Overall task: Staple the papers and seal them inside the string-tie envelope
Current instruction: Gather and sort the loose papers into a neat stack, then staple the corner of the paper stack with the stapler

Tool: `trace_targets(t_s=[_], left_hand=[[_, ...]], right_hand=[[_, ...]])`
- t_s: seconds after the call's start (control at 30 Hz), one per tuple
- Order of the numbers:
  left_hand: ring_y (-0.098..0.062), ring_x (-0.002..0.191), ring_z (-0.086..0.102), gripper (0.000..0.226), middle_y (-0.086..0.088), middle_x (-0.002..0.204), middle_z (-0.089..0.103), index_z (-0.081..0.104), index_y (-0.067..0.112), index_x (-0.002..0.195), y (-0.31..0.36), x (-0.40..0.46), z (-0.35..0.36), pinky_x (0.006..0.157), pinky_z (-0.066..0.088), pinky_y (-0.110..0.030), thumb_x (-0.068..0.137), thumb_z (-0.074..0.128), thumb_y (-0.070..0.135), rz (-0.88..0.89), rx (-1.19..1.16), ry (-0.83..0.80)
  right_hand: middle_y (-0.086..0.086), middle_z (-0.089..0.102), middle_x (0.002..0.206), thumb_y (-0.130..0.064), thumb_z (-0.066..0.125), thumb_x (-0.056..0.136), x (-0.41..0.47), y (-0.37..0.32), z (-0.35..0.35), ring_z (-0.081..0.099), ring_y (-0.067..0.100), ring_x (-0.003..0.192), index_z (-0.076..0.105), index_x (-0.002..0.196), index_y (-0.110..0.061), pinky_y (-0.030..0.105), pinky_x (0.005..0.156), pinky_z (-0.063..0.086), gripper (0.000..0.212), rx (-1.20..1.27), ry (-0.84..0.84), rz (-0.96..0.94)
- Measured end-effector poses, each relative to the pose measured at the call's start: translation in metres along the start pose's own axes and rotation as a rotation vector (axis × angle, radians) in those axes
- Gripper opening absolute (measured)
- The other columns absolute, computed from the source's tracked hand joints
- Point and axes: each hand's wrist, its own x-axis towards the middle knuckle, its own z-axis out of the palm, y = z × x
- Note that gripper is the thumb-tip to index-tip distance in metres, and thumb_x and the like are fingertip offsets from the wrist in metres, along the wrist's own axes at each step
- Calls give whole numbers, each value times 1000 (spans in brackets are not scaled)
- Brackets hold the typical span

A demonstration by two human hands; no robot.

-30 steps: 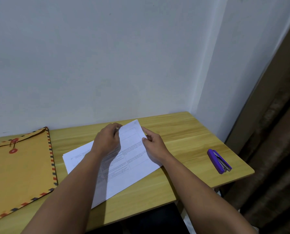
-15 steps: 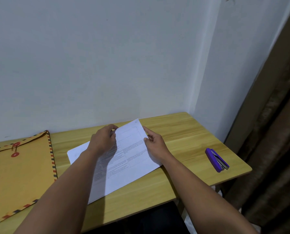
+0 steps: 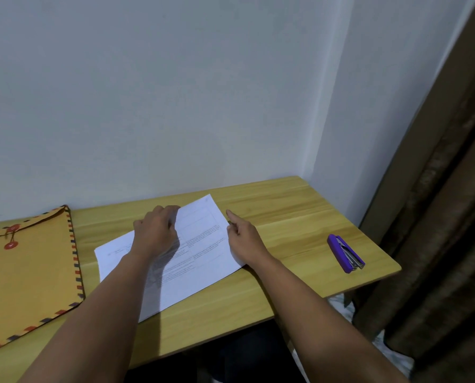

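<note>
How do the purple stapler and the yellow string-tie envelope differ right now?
The purple stapler is small and lies at the wooden table's right end; the yellow string-tie envelope is large, flat and lies at the left, running out of view. Both lie untouched, apart from the white papers.

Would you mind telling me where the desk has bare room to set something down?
Bare wood lies between the papers and the stapler, along the table back edge, and beside the envelope. The middle is crowded by the left hand and right hand.
</note>
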Motion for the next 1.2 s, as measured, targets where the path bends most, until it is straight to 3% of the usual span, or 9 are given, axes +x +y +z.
trace_targets(t_s=[0.1, 0.2, 0.33, 0.6, 0.77, 0.9, 1.0, 1.07, 1.2], left_hand=[[-28, 101, 55, 53, 1, 95, 55, 60, 32, 130, 3, 1, 5, 88, 32, -44, 86, 47, 6, 3, 7, -12], [-31, 105, 56, 54, -2, 103, 57, 59, 29, 135, 1, -6, 17, 90, 36, -47, 87, 50, 8, 19, 26, -40], [-34, 96, 55, 53, -5, 101, 57, 64, 26, 130, -5, -19, 37, 87, 39, -48, 82, 58, 6, 59, 89, 20], [-36, 94, 56, 54, -7, 101, 59, 65, 24, 130, -4, -21, 38, 85, 42, -51, 79, 62, 6, 78, 132, 40], [-36, 95, 56, 51, -7, 101, 59, 65, 22, 128, -2, -22, 38, 84, 42, -50, 80, 62, 6, 88, 134, 62], [-33, 94, 57, 41, -2, 102, 61, 62, 22, 119, 0, -24, 37, 81, 39, -45, 81, 60, 7, 101, 107, 117], [-30, 92, 56, 35, 1, 101, 60, 59, 22, 113, 2, -25, 36, 78, 37, -43, 81, 60, 8, 128, 92, 154], [-28, 91, 56, 36, 2, 99, 59, 58, 22, 112, 3, -24, 36, 77, 36, -41, 80, 60, 8, 144, 80, 156], [-26, 92, 56, 36, 3, 102, 59, 58, 22, 115, 3, -21, 38, 78, 36, -41, 81, 59, 10, 179, 57, 136]], right_hand=[[2, 74, 109, -22, 38, 98, 1, -3, -2, 67, 27, 102, 66, 130, -25, 48, 92, 58, 43, -209, -4, -48], [-2, 63, 91, -29, 47, 94, 1, -5, -7, 60, 29, 87, 60, 95, -20, 39, 70, 52, 15, -536, 4, -61], [6, 65, 125, -33, 55, 98, 5, -11, -33, 63, 33, 115, 66, 125, -16, 40, 89, 51, 34, -685, 75, 8], [13, 53, 142, -30, 61, 87, -1, -28, -120, 54, 38, 130, 55, 137, -18, 48, 103, 48, 52, -903, 63, 502], [14, 61, 124, -27, 56, 74, -2, -16, -152, 61, 43, 117, 64, 120, -11, 60, 106, 49, 49, -1031, -226, 887], [11, 66, 112, -40, 65, 66, 3, 11, -155, 67, 35, 101, 71, 101, -14, 42, 82, 58, 43, -1054, -292, 885], [10, 67, 105, -31, 73, 70, -7, -7, -149, 70, 32, 96, 69, 92, -13, 41, 81, 62, 30, -1069, -268, 811], [9, 70, 98, -25, 80, 74, -6, -17, -147, 71, 27, 83, 69, 90, -11, 35, 65, 60, 24, -1030, -225, 742], [14, 73, 78, -12, 74, 86, 21, -18, -141, 69, 30, 64, 69, 87, -2, 34, 56, 59, 11, -536, -3, 596]])
